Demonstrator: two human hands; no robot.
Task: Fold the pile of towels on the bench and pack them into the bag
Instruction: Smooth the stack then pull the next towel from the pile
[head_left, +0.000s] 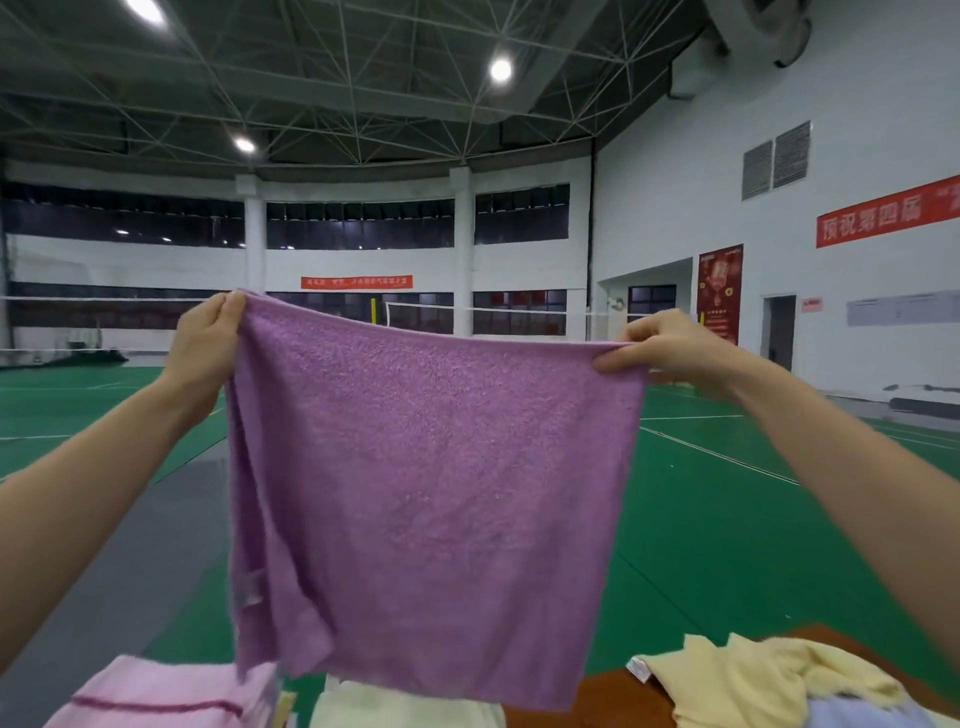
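You hold the purple towel (431, 493) spread wide at mid-frame, its top edge stretched between your hands. Your left hand (208, 338) has its fingers clamped on the upper left corner, and your right hand (670, 348) pinches the upper right. The lower edge hangs free over the table (613, 696) at the bottom of the frame. There a pink towel (156, 696) lies lower left, a cream towel (384, 709) at centre and a crumpled yellow towel (753, 680) lower right. Green court floor (727, 519) lies open beyond.

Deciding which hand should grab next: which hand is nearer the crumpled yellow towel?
Right. The right hand pinches the purple towel's top corner high above the yellow towel; the left hand holds the opposite corner, farther off across the purple towel.
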